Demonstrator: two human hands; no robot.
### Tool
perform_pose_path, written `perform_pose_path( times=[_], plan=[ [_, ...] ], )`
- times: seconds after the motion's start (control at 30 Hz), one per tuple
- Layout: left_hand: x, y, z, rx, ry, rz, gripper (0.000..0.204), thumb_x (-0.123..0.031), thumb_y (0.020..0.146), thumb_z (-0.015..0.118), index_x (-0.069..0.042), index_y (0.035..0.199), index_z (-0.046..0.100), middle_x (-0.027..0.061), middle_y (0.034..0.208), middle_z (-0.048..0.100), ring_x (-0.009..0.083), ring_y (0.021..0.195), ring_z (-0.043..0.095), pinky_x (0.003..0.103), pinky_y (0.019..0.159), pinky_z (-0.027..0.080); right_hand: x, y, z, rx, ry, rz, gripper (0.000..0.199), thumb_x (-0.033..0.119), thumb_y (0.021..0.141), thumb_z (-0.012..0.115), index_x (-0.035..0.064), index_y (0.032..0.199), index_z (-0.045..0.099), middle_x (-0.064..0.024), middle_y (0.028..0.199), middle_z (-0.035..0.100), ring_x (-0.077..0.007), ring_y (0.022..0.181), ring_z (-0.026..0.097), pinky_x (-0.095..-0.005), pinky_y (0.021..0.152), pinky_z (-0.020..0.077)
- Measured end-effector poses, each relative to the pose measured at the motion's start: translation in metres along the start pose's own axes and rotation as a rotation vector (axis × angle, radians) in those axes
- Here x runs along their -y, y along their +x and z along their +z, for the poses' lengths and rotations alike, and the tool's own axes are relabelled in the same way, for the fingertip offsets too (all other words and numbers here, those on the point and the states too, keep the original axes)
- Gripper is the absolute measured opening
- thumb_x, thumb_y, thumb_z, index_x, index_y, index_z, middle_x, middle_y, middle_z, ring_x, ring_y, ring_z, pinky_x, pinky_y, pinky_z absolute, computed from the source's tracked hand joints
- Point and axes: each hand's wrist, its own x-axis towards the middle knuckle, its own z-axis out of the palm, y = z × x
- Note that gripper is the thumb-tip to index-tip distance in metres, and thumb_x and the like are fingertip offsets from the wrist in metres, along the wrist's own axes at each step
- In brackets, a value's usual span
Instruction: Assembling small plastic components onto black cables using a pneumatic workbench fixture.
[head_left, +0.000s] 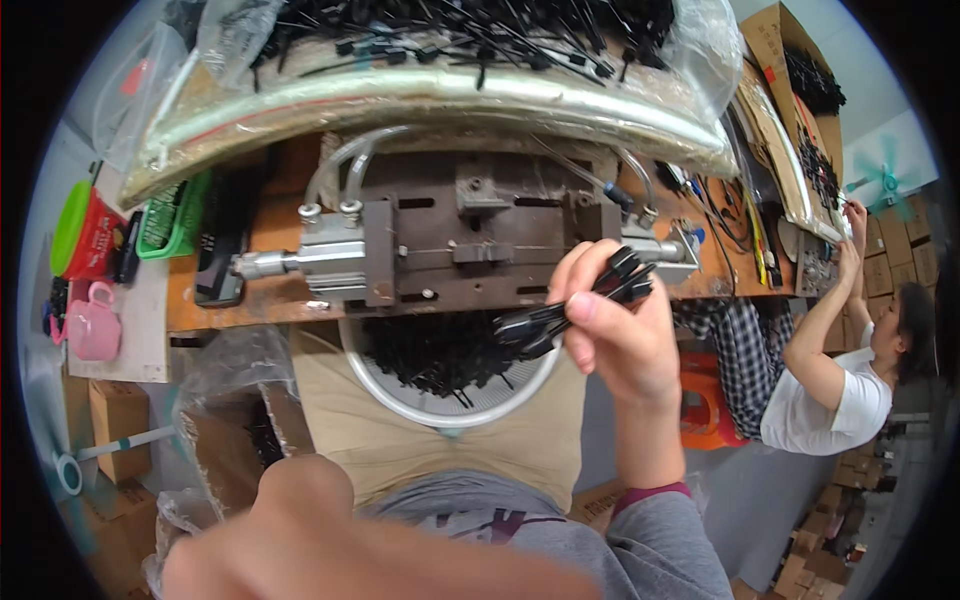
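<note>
My right hand (625, 325) is closed around a bunch of small black plastic parts (530, 330), pinched between thumb and fingers. It hovers at the front edge of the bench, just in front of a dark metal fixture (480, 275) with a small block at its middle. Below the bunch, a white round basket (455, 418) rests on my lap, heaped with similar black pieces (425, 355). My left hand (290, 530) looms close and blurred at the lower left, above an open cardboard box (225, 440); its fingers cannot be made out.
A plastic-lined tray (430, 105) piled with black stemmed parts spans the back. Clear hoses (350, 165) run to the fixture's cylinders. On the left stand a green basket (175, 220) and pink cup (95, 325). A co-worker (830, 390) sits at the right, hands raised to a tray.
</note>
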Motion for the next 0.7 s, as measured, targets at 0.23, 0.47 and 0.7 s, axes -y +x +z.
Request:
perform_pose_path(
  times=[0.23,0.47,0.7],
  plan=[
    [0.001,-0.005,0.054,-0.270,-0.300,-0.282,0.034,0.003,0.096,0.054,-0.001,0.063,0.050,0.0083,0.074,0.052,0.0076,0.050,0.036,0.022,0.040,0.024,-0.024,-0.025,0.001,-0.027,0.139,0.033,0.010,0.001,0.087,0.070,-0.0021,0.090,0.060,-0.0123,0.088,0.062,-0.0105,0.056,0.059,-0.0234,0.048,0.0460],
    [0.006,-0.014,0.035,-0.085,-0.519,-0.207,0.028,0.006,0.094,0.052,-0.005,0.068,0.048,0.0089,0.079,0.052,0.0098,0.050,0.033,0.024,0.042,0.024,-0.033,-0.035,-0.001,-0.041,0.184,0.031,0.010,0.001,0.087,0.069,-0.0018,0.088,0.060,-0.0148,0.090,0.062,-0.0117,0.054,0.058,-0.0238,0.045,0.0452],
    [-0.003,-0.013,0.036,-0.102,-0.544,-0.284,0.017,0.003,0.098,0.045,-0.009,0.088,0.050,0.0163,0.080,0.057,0.0100,0.044,0.035,0.021,0.042,0.033,-0.036,-0.040,0.003,-0.049,0.193,0.040,0.009,0.000,0.087,0.068,-0.0027,0.089,0.059,-0.0162,0.091,0.062,-0.0122,0.053,0.058,-0.0240,0.044,0.0453]
  ],
)
